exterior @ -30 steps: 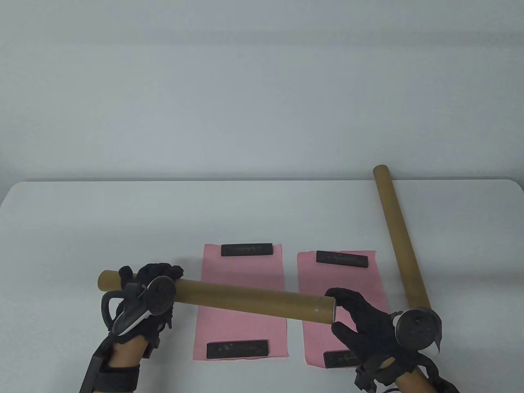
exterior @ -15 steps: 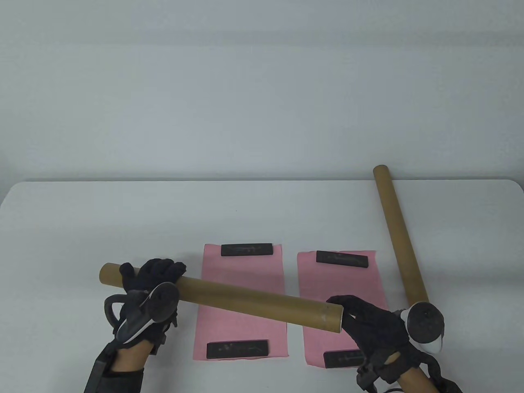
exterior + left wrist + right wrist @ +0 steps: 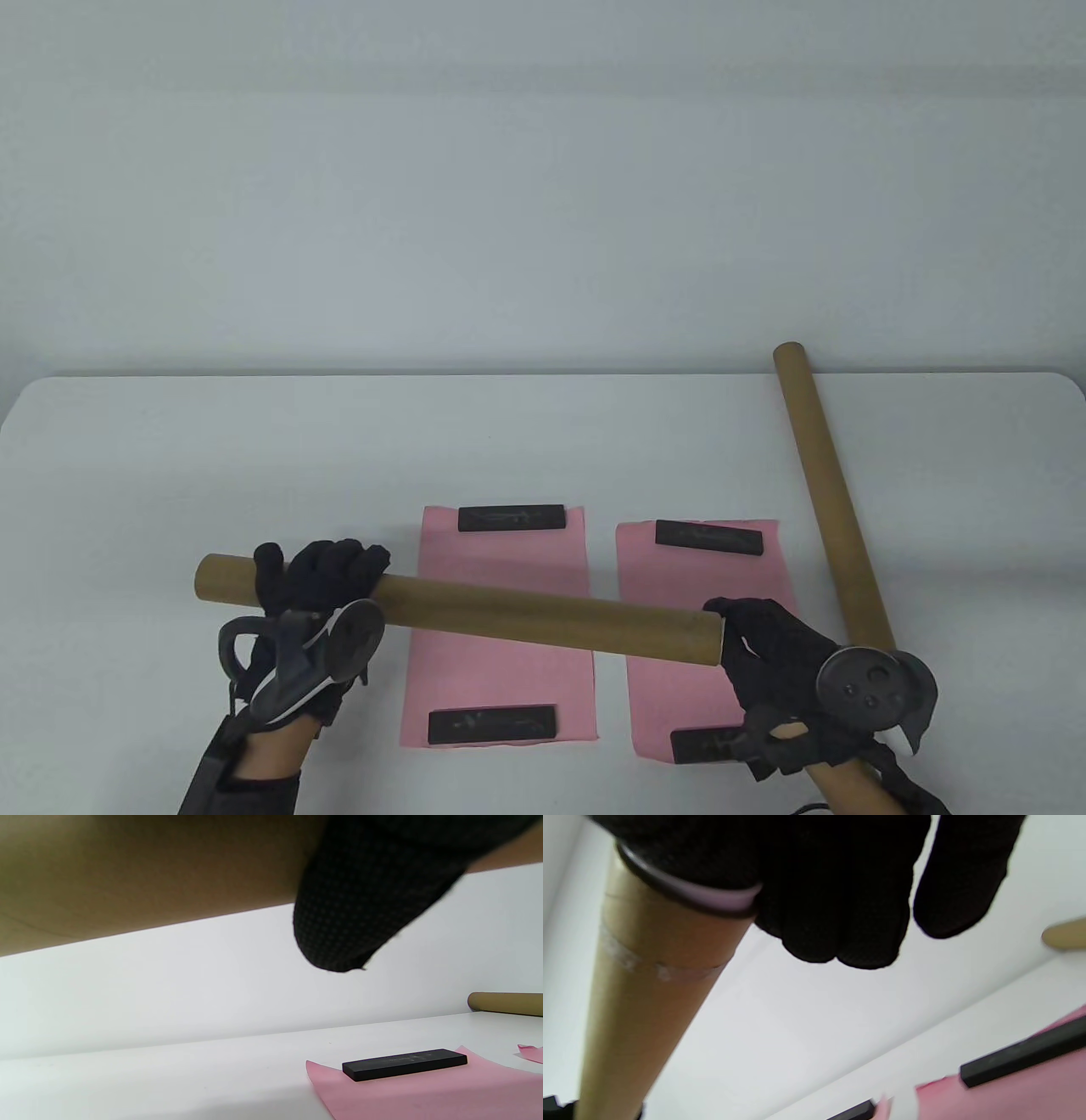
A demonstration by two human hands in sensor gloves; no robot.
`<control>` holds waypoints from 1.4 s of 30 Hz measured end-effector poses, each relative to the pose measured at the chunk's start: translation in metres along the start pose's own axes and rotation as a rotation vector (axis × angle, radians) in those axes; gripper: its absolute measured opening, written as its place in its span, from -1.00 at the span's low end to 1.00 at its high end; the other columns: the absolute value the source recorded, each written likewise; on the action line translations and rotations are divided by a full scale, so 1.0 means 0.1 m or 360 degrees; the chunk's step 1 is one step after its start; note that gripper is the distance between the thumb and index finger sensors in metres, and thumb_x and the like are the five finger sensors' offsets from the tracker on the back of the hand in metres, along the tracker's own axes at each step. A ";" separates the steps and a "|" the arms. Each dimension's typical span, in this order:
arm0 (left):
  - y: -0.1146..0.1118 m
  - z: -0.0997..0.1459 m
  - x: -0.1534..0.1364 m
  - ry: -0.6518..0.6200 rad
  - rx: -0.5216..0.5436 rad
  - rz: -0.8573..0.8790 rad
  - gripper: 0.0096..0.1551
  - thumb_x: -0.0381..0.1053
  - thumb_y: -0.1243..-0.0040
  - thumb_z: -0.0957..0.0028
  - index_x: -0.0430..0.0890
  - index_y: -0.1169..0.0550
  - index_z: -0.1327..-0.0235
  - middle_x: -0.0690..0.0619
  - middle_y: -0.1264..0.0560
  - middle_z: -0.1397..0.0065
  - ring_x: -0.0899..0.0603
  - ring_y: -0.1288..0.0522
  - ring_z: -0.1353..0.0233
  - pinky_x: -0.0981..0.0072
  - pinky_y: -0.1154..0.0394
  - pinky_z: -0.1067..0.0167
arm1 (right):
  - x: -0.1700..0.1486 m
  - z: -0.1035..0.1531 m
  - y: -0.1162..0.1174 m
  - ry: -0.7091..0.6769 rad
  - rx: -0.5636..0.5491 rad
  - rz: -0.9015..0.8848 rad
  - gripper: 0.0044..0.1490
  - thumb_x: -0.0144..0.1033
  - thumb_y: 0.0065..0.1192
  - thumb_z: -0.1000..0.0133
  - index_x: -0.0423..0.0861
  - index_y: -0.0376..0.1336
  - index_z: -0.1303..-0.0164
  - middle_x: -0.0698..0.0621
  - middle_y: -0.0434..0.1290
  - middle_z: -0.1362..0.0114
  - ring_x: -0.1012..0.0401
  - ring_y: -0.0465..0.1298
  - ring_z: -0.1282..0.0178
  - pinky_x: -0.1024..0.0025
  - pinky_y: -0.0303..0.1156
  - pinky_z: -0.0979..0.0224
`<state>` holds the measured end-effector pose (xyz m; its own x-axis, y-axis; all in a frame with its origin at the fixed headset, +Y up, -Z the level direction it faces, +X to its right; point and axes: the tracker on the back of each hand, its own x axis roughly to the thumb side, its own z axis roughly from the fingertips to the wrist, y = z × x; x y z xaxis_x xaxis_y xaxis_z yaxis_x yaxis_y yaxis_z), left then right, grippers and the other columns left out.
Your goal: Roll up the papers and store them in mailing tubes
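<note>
A brown cardboard mailing tube (image 3: 543, 615) is held in the air above the front part of the white table (image 3: 254, 441), almost parallel to the front edge, with its right end a little lower in the table view. The left hand (image 3: 318, 586) grips the tube near its left end, the fingers (image 3: 356, 560) curled over the top of it. The right hand (image 3: 764, 654) is at the right end of the tube; its fingers are curled around the end, where the right wrist view shows a dark ring with a pale band (image 3: 712, 897), perhaps the end cap. Whether the hand grips this part firmly or only covers it, I cannot tell.

Under the tube two pink papers lie flat near the front edge, side by side but apart. The left pink paper (image 3: 501, 645) has a black weight bar (image 3: 512, 518) on its far end and another black bar (image 3: 492, 723) on its near end. The right pink paper (image 3: 679, 586) carries a black bar (image 3: 708, 536) on its far end and one (image 3: 708, 745) at the near end, partly hidden by the right hand.

A second mailing tube (image 3: 827, 484) lies on the right part of the table, running from the far edge toward the front, its far end passing a little over the far edge.
</note>
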<state>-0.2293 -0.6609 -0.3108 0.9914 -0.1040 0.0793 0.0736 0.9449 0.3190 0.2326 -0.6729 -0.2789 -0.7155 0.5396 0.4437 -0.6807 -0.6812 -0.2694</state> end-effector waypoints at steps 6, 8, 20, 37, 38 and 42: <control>-0.07 -0.01 -0.17 0.0104 -0.0027 -0.0087 -0.19 0.05 -0.67 0.32 0.39 -0.43 -0.18 0.23 -0.48 -0.39 -0.03 -0.55 -0.47 -0.45 -0.24 -0.45 | -0.16 -0.13 -0.33 0.0163 -0.0124 0.0416 -0.53 -0.10 0.35 -0.15 -0.15 0.53 -0.09 -0.13 0.68 -0.12 -0.12 0.72 -0.12 -0.22 0.63 -0.17; -0.08 -0.02 -0.20 0.0122 -0.0033 -0.0104 -0.18 0.05 -0.68 0.33 0.39 -0.43 -0.18 0.23 -0.48 -0.39 -0.03 -0.55 -0.47 -0.45 -0.24 -0.45 | -0.31 -0.23 -0.44 0.0291 -0.0044 0.0609 -0.53 -0.10 0.37 -0.14 -0.14 0.54 -0.07 -0.13 0.69 -0.12 -0.12 0.73 -0.11 -0.21 0.63 -0.18; -0.10 -0.04 -0.27 0.0150 -0.0080 -0.0098 -0.18 0.06 -0.67 0.33 0.39 -0.43 -0.18 0.23 -0.48 -0.40 -0.03 -0.55 -0.47 -0.44 -0.24 -0.45 | -1.97 -0.44 -0.72 0.1405 0.0798 0.1383 -0.53 -0.07 0.39 -0.12 -0.08 0.56 -0.09 -0.10 0.68 -0.13 -0.08 0.71 -0.13 -0.17 0.60 -0.25; -0.17 -0.04 -0.27 0.0157 -0.0165 -0.0112 -0.18 0.06 -0.68 0.33 0.39 -0.44 -0.18 0.23 -0.48 -0.39 -0.03 -0.56 -0.47 -0.43 -0.24 -0.46 | -2.36 -0.41 -0.40 0.1512 0.0993 0.1731 -0.56 -0.03 0.38 -0.11 0.00 0.57 -0.05 -0.02 0.66 -0.16 -0.04 0.68 -0.20 -0.14 0.55 -0.32; -0.17 -0.04 -0.27 0.0160 -0.0165 -0.0114 -0.18 0.06 -0.68 0.34 0.39 -0.44 -0.18 0.23 -0.49 -0.39 -0.03 -0.55 -0.47 -0.43 -0.24 -0.46 | -2.36 -0.41 -0.39 0.1495 0.0992 0.1749 -0.56 -0.02 0.38 -0.10 0.00 0.57 -0.04 -0.02 0.66 -0.15 -0.04 0.68 -0.20 -0.14 0.56 -0.32; -0.18 -0.05 -0.27 0.0157 -0.0167 -0.0112 -0.18 0.07 -0.68 0.34 0.39 -0.44 -0.18 0.23 -0.49 -0.39 -0.03 -0.56 -0.47 -0.43 -0.24 -0.46 | -2.36 -0.41 -0.36 0.1492 0.1002 0.1785 -0.55 0.00 0.38 -0.10 0.00 0.57 -0.03 -0.01 0.66 -0.16 -0.05 0.68 -0.20 -0.14 0.55 -0.33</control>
<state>-0.2570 -0.6735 -0.3232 0.9888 -0.1450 -0.0344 0.1490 0.9642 0.2194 0.4195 -0.7556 -0.4094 -0.7886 -0.4167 -0.4521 0.2358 -0.8841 0.4035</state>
